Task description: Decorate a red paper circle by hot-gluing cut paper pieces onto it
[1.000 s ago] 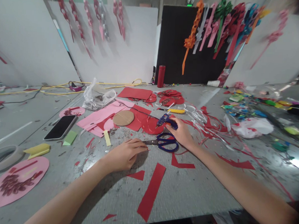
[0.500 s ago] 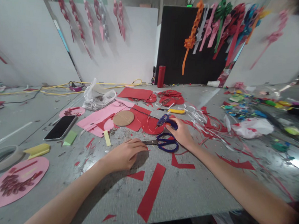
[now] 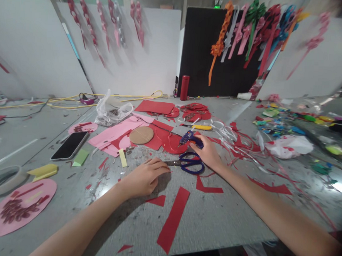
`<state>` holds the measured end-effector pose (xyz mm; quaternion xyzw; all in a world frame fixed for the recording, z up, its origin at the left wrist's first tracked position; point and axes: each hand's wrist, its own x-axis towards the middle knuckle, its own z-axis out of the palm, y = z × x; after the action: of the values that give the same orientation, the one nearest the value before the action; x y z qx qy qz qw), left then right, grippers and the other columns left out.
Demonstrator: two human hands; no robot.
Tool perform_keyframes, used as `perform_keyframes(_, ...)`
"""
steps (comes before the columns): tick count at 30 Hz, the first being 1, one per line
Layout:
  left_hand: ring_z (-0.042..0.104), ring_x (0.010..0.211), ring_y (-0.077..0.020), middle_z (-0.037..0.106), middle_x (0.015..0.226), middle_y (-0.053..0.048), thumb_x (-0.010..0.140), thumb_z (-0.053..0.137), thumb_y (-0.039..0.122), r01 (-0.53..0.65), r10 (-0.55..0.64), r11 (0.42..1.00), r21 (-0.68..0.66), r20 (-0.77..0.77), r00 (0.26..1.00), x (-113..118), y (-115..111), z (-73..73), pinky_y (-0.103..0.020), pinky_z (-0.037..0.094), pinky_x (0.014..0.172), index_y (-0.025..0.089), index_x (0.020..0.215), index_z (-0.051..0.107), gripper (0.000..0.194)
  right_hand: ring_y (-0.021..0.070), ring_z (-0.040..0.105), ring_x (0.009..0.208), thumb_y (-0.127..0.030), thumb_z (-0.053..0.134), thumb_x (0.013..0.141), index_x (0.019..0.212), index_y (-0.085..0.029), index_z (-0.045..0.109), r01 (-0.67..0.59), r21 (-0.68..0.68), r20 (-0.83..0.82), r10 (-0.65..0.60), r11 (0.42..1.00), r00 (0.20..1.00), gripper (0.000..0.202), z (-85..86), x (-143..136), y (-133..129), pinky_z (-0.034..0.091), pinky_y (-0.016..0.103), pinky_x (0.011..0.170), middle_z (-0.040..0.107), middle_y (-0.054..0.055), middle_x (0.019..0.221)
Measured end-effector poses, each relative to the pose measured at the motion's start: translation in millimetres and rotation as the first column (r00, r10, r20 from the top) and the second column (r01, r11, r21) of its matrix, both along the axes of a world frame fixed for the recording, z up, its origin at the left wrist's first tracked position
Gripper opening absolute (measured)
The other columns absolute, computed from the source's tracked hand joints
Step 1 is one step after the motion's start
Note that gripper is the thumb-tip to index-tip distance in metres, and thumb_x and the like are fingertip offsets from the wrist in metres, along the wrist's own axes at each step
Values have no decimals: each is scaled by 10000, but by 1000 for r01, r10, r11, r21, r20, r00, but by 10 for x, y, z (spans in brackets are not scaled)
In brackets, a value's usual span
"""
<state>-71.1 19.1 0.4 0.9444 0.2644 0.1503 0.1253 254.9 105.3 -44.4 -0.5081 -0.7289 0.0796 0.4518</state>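
My right hand (image 3: 207, 150) is closed around a small blue hot glue gun (image 3: 187, 138), its nozzle over a red paper disc (image 3: 175, 143). Just below it lie scissors (image 3: 190, 163) with dark blue handles, blades to the left. My left hand (image 3: 145, 176) rests on the table by the blade tips, fingers stretched and nothing visible in it; whether it touches the blades I cannot tell. A round cardboard disc (image 3: 141, 134) lies on red paper beyond it. Nearer me are a red paper strip (image 3: 173, 220) and a smaller red scrap (image 3: 157, 200).
To the left are a phone (image 3: 69, 146), a tape roll (image 3: 2, 179) and a pink paper oval (image 3: 21, 207) with dark red pieces. Behind lie a plastic bag (image 3: 111, 111), a yellow cutter knife (image 3: 202, 127) and a red bottle (image 3: 184, 87). Ribbon tangles (image 3: 245, 146) spread on the right.
Hardly anything differs. Both hands stay in place, the right one still on the glue gun; the view has shifted very slightly.
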Motion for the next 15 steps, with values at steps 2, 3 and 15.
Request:
perform_keyframes(2, 553, 1331, -267, 654, 1389, -71, 791, 485, -35, -3, 3, 1000, 1, 5, 1000, 5, -5, 2, -485, 488, 1156, 260, 1403, 595, 687, 306, 696, 1172, -482, 677, 980, 1270, -251, 647, 0, 0, 3, 0, 1000, 1000, 372, 2, 0, -2, 553, 505, 1043, 727, 102, 1257)
perform_keyframes(3, 555, 1330, -266, 657, 1386, -70, 793, 484, -36, -6, 6, 1000, -1, 9, 1000, 7, -8, 3, -486, 488, 1157, 262, 1400, 596, 686, 307, 695, 1175, -484, 676, 980, 1272, -252, 647, 0, 1, 3, 0, 1000, 1000, 374, 2, 0, -2, 552, 510, 1046, 727, 102, 1257)
perform_keyframes(15, 612, 1179, -235, 687, 1204, -81, 905, 440, -16, -161, 156, 987, 17, 165, 974, -37, 58, -126, -441, 535, 1065, 221, 1202, 681, 450, 306, 674, 1240, -524, 668, 975, 1340, -262, 576, 9, -35, -41, -10, 999, 999, 459, -69, 28, 51, 534, 529, 1087, 695, 118, 1341)
